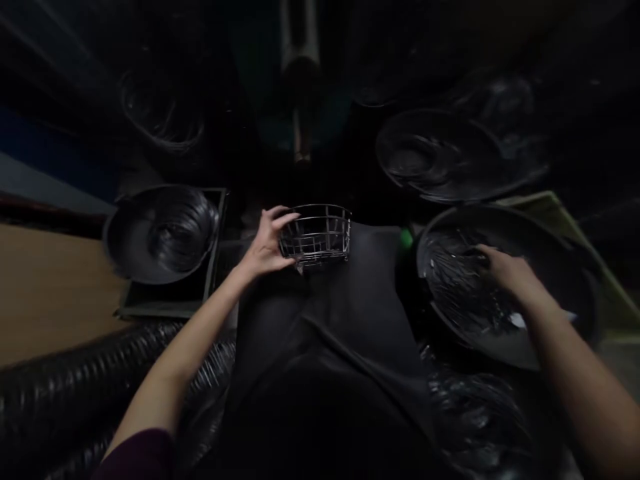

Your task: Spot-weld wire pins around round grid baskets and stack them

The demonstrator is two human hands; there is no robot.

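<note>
At the upper edge of the dark cloth [370,293] on our lap, we grip a wire basket [320,237] by its left side, our left hand [270,245] curved around the frame, thumb low, fingers at the upper rim. To the right, our right hand [506,270] dips into a dark basin [555,267], fingertips among thin wire pieces [457,277]; we cannot tell whether they pinch any.
</note>
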